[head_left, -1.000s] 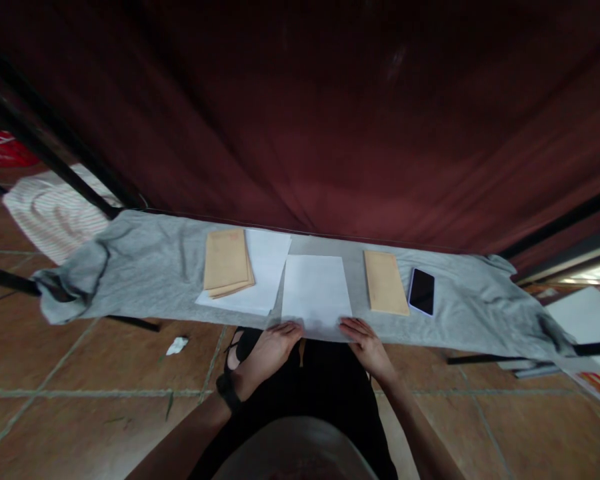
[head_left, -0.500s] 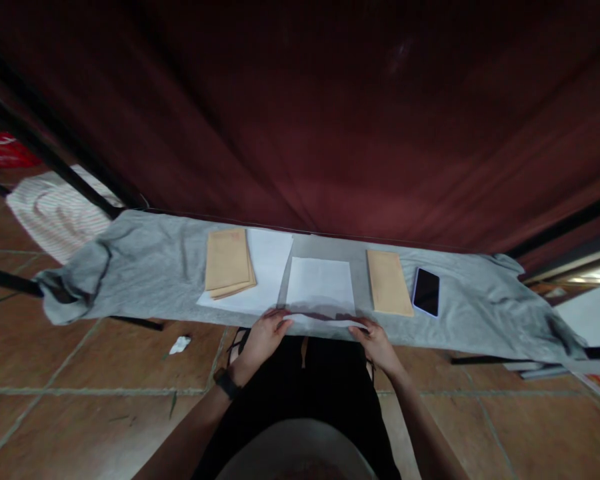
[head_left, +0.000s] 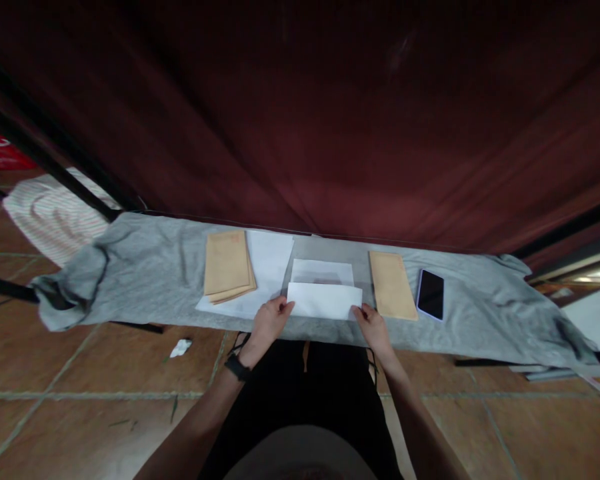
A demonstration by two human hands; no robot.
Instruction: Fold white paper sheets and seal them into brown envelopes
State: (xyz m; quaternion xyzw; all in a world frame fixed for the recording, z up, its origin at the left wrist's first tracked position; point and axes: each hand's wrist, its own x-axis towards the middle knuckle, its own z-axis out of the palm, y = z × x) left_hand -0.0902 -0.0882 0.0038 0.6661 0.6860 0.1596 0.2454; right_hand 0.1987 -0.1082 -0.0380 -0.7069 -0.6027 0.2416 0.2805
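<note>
A white sheet of paper [head_left: 324, 301] lies before me with its near part folded up over the rest; a strip of its far part shows beyond the fold. My left hand [head_left: 271, 320] pinches the folded part at its left edge, thumb on top. At the right edge my right hand [head_left: 372, 325] pinches it the same way. Left of the sheet, several brown envelopes [head_left: 226, 263] are stacked on more white paper [head_left: 269, 260]. A single brown envelope [head_left: 393, 285] lies just right of my right hand.
A grey cloth [head_left: 145, 273] covers the narrow bench. A phone [head_left: 431, 294] lies right of the single envelope. Behind the bench hangs a dark red curtain [head_left: 300, 147]. Black bars [head_left: 55, 157] stand at the left, near a striped cloth [head_left: 57, 210]. A crumpled tissue [head_left: 181, 347] is on the tiled floor.
The near edge of the paper, raised toward me before, is now folded away from me and lies over the sheet. Both hands have moved slightly forward with it.
</note>
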